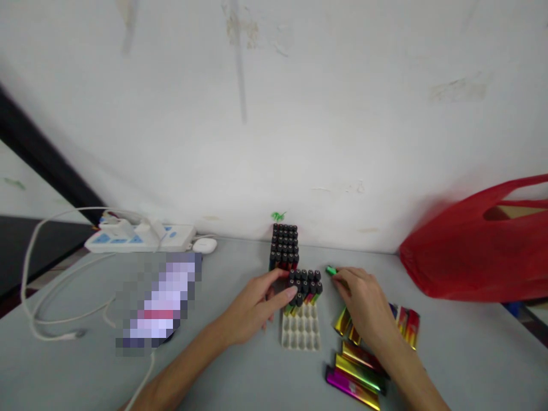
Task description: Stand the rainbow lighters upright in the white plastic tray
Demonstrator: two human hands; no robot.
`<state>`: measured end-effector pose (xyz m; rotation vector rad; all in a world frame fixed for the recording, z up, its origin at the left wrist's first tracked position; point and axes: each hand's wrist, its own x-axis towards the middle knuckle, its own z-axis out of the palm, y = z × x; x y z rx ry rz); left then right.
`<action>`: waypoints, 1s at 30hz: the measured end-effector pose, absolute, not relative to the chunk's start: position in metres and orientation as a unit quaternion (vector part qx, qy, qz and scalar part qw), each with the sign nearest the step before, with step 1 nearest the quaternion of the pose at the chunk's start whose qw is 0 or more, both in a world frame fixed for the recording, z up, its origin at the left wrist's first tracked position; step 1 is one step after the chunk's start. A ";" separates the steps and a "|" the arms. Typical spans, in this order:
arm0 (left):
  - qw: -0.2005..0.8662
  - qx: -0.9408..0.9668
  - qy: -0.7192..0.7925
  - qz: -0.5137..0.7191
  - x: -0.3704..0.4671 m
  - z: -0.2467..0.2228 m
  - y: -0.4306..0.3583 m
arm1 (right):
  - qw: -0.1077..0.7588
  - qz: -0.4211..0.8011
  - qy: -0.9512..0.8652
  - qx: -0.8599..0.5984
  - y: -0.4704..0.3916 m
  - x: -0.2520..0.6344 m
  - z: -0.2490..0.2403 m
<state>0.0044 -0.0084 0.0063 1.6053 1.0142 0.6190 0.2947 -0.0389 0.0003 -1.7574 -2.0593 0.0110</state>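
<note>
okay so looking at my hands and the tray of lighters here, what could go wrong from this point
The tray is only part filled, with upright lighters bunched at its far end; the left hand touching them could tip some over. The green lighter pinched at the right hand's fingertips may slip. The right forearm lies over the loose lighters and might sweep them aside.

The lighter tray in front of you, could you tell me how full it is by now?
The far tray looks full. The near tray has lighters only in its back rows; the front cells are bare. The left hand rests by that tray, and the right hand pinches a green lighter. Loose lighters remain on the table.
</note>
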 end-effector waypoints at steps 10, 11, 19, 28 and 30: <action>0.541 0.678 0.425 0.259 0.005 0.010 -0.009 | 0.261 0.091 -0.740 -0.613 -0.041 0.285 -0.003; 0.544 0.676 0.424 0.261 0.005 0.012 -0.010 | 0.266 0.095 -0.740 -0.611 -0.041 0.285 -0.004; 0.545 0.678 0.415 0.268 0.005 0.010 -0.010 | 0.331 0.146 -0.704 -0.611 -0.047 0.277 0.006; 0.544 0.658 0.423 0.303 0.006 0.011 -0.010 | 0.400 0.229 -0.621 -0.634 -0.055 0.265 0.031; 0.545 0.651 0.421 0.321 0.007 0.011 -0.010 | 0.417 0.243 -0.609 -0.629 -0.056 0.264 0.033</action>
